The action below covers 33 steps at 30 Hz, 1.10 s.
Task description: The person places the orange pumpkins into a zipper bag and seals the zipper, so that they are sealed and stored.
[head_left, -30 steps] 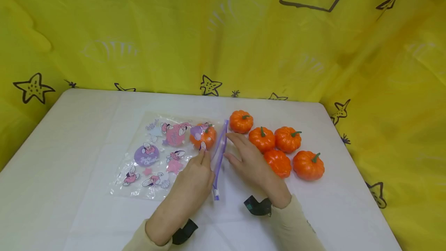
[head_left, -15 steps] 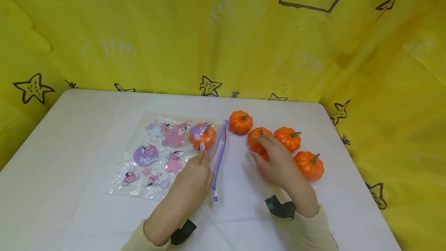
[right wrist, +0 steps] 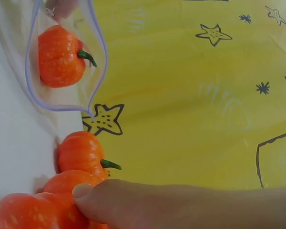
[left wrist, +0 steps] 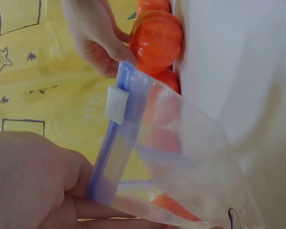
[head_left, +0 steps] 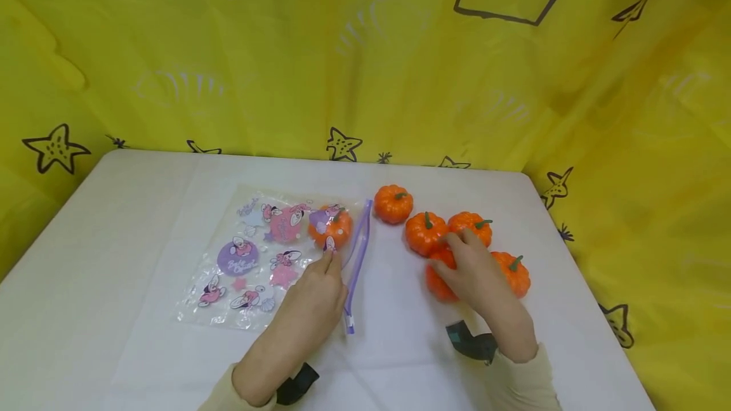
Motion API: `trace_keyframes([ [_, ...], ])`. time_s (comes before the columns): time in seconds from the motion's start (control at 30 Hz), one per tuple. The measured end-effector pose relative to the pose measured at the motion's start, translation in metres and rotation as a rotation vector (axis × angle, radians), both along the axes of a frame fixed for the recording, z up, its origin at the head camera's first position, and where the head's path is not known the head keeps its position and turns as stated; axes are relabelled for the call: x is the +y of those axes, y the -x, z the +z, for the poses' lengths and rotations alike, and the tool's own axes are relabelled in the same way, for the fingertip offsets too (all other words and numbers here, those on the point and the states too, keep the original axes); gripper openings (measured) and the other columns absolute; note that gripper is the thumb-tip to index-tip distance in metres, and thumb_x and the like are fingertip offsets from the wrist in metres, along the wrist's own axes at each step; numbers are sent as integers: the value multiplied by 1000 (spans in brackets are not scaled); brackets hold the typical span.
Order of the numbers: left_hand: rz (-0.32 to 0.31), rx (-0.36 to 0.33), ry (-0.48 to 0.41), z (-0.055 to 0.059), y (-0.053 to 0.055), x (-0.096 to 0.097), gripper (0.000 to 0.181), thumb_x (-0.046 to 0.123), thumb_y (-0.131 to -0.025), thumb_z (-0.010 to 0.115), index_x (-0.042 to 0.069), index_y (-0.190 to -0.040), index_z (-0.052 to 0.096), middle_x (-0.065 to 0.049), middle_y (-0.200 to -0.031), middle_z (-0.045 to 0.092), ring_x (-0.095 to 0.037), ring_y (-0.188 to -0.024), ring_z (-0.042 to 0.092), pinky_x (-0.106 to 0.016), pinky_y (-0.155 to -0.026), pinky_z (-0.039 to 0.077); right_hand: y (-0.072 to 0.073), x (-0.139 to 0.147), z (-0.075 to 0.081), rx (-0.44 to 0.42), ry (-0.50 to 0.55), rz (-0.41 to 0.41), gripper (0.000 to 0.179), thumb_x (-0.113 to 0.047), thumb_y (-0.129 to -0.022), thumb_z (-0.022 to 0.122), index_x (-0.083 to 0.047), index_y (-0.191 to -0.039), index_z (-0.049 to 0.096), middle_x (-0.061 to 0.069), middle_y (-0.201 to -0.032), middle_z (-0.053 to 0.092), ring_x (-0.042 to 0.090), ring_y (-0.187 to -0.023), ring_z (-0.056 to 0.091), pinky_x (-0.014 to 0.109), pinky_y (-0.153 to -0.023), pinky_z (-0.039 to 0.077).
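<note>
A clear slider zip bag [head_left: 240, 257], printed with pink and purple cartoon figures, lies with its purple-edged mouth parted toward the right. One orange toy pumpkin [right wrist: 62, 56] sits inside, just behind the opening. My left hand [head_left: 316, 293] pinches the bag's upper layer near the mouth; the white slider [left wrist: 117, 105] shows at the near end. To the right, my right hand [head_left: 476, 274] has its thumb and fingers curved round the nearest loose pumpkin [head_left: 440, 278], its thumb [right wrist: 88, 198] against the orange skin. The hand covers part of this pumpkin.
Several more pumpkins with green stems surround the right hand: one by the bag's far corner [head_left: 393, 203], one at the left [head_left: 425, 232], one behind [head_left: 465, 224], one at the right [head_left: 516, 271]. A yellow curtain [head_left: 285, 68] hangs behind the white table [head_left: 143, 208].
My right hand has left the bag's mouth and moved right to the near pumpkin, which has shifted slightly left. The bag's mouth gapes a little wider; my left hand stays on it.
</note>
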<state>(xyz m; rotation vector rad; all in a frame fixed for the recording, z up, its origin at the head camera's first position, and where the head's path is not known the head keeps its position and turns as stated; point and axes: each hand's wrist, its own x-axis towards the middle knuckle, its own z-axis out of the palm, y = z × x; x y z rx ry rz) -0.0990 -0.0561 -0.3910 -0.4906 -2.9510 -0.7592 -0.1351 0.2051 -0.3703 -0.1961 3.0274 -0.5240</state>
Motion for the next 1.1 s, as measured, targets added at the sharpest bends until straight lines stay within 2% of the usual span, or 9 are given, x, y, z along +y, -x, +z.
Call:
trace_keyframes([
  [0.1, -1, 0, 2, -1, 1, -1, 43, 8, -96, 53, -17, -131, 52, -33, -133, 56, -43, -119, 61, -49, -93, 54, 1, 0, -2, -49, -17, -23, 45, -30, -91, 69, 0, -123, 61, 17, -105, 53, 24, -78, 51, 32, -64, 49],
  [0.27, 1, -17, 2, -4, 1, -3, 43, 8, -96, 53, -16, -131, 52, -32, -135, 56, -44, -120, 60, -49, -95, 54, 1, -1, -4, -109, -31, -67, 47, -35, -91, 68, -2, -123, 60, 17, -108, 53, 24, -79, 53, 30, -64, 50],
  [0.47, 15, -50, 7, -5, -5, -6, 42, 10, -97, 53, -14, -132, 53, -30, -136, 56, -42, -123, 58, -49, -98, 52, -4, -3, -9, -123, -34, -106, 49, -38, -90, 70, -4, -124, 61, 15, -111, 56, 23, -75, 53, 30, -61, 48],
  [0.7, 50, -77, -10, -13, -16, -11, 42, 11, -98, 51, -12, -134, 54, -27, -139, 55, -41, -127, 56, -50, -101, 50, -8, -9, -19, -85, -32, -81, 44, -36, -87, 71, -6, -119, 64, 12, -114, 58, 21, -77, 55, 33, -65, 52],
  [0.87, 58, -71, -33, -12, -13, -11, 43, 11, -98, 50, -11, -135, 53, -26, -141, 53, -41, -129, 54, -50, -103, 48, -3, -8, -17, -60, -3, -70, 42, -33, -85, 75, -7, -117, 65, 9, -108, 58, 20, -78, 54, 31, -66, 51],
  [1.1, 39, -73, -58, -3, -5, -4, 42, 11, -98, 49, -11, -134, 53, -27, -141, 53, -42, -129, 54, -51, -103, 49, -1, 5, -5, -100, -5, -77, 43, -33, -86, 74, -7, -117, 62, 8, -106, 59, 20, -83, 53, 32, -69, 51],
])
